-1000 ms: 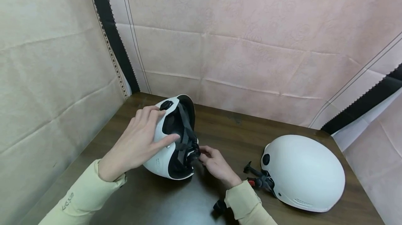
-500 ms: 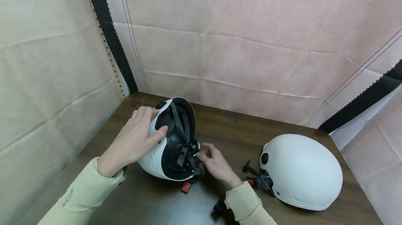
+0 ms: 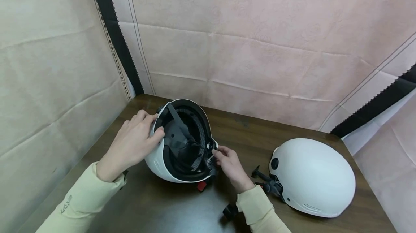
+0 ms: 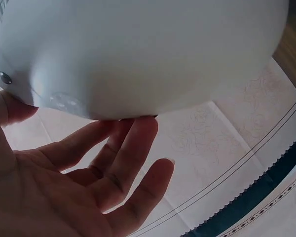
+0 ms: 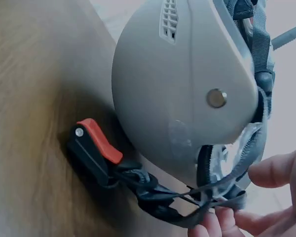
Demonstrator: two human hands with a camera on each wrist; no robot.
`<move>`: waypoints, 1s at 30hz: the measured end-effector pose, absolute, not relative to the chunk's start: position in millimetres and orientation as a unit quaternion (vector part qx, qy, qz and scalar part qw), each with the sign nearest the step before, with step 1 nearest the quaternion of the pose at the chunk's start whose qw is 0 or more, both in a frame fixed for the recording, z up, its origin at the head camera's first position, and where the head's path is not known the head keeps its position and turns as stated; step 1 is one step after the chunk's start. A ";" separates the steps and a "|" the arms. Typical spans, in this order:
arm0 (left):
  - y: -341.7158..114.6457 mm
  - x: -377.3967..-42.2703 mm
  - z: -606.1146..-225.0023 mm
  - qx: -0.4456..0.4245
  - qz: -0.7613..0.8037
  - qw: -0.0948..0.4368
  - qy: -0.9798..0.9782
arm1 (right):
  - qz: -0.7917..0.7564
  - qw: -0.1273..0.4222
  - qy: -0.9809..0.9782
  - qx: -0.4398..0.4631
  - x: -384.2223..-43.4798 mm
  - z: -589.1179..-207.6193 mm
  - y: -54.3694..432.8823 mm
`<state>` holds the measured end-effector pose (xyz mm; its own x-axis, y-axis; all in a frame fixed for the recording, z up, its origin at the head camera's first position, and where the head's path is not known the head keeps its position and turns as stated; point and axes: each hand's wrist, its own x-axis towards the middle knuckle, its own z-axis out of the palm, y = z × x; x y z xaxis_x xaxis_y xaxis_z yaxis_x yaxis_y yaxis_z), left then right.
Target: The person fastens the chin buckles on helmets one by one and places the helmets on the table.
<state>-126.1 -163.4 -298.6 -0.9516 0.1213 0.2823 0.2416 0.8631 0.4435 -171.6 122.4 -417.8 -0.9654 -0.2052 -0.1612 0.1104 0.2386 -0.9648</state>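
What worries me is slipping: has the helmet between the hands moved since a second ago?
Yes: the held helmet has turned its opening more toward the head camera, its right edge nearer the stationary white helmet.

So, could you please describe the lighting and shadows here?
Head view: glare on the wooden table, dark shadow under the tipped white helmet; left wrist view: the left hand looks dim against brighter cloth; right wrist view: soft shadow by the chinstrap buckle.

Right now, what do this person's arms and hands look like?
The left hand and right hand are bare. The left sleeve and right sleeve are pale yellowish cream; dark lettering, too small to read, marks the left one.
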 end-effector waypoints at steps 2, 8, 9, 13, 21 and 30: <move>-163.8 -126.5 -298.9 -0.096 -0.242 0.119 -0.958 | -0.615 0.112 0.780 -0.020 -171.0 -417.1 123.6; -164.7 -126.4 -301.2 -0.106 -0.238 0.087 -0.962 | -0.600 0.054 0.798 -0.007 -167.7 -416.1 130.6; -164.7 -126.3 -302.0 -0.106 -0.238 0.080 -0.962 | -0.596 0.048 0.801 -0.006 -167.5 -416.1 132.1; -164.1 -127.5 -305.1 -0.098 -0.242 0.057 -0.964 | -0.570 0.025 0.821 -0.015 -167.6 -412.6 138.2; -161.5 -129.6 -316.6 -0.122 -0.225 0.050 -0.965 | -0.513 -0.033 0.857 -0.031 -169.5 -396.9 152.4; -156.1 -131.9 -332.8 -0.145 -0.262 0.025 -0.954 | -0.502 -0.033 0.864 -0.021 -170.5 -378.3 172.0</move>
